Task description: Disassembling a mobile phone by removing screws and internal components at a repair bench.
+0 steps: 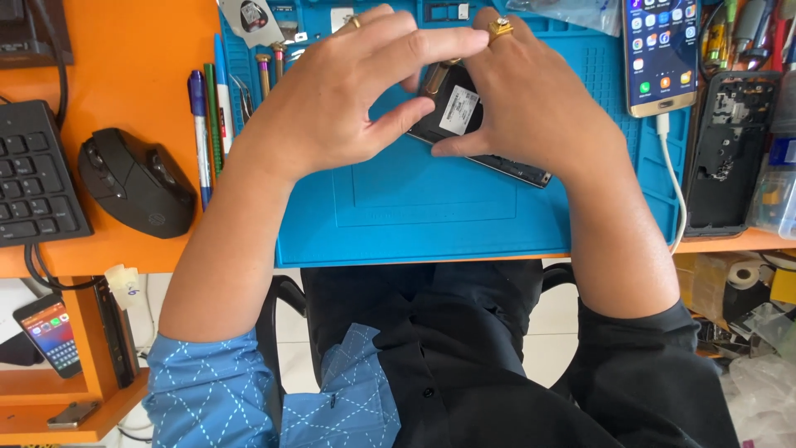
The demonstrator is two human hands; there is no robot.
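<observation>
An opened black phone with its battery and a white label showing lies tilted on the blue work mat. My left hand grips its left side, thumb on the lower edge and forefinger stretched across the top. From the right, my right hand holds the phone and covers most of its body; only the phone's lower right edge sticks out. Each hand wears a gold ring.
A lit phone on a white cable lies at the mat's upper right, beside a black phone frame. Pens line the mat's left edge. A black mouse and keyboard sit on the orange desk.
</observation>
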